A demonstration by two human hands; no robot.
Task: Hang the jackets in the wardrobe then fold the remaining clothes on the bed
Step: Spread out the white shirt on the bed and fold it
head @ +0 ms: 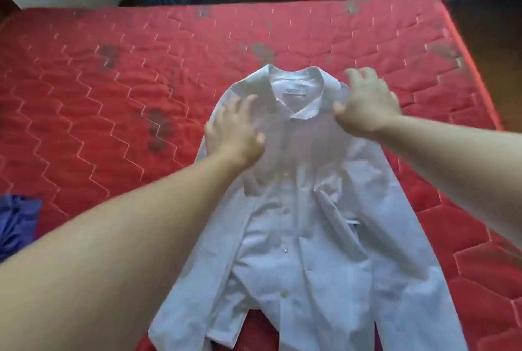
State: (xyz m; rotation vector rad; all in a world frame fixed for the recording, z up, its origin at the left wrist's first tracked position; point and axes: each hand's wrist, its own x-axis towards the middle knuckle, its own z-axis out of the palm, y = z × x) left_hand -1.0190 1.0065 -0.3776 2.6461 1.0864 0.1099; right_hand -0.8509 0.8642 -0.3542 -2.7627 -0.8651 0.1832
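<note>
Fingers of the left hand [233, 128] lie spread and fairly straight on the white shirt [296, 209] near its left shoulder; the right hand [367, 102], at two o'clock from it, seems to curl around the other shoulder seam, though blur hides the grip. The shirt lies face up, buttoned, mid-mattress [113, 73]. Folding is just starting: next, smooth the thin, creased cotton flat. A blue garment [17, 223] waits at eight o'clock on the quilted red surface
</note>
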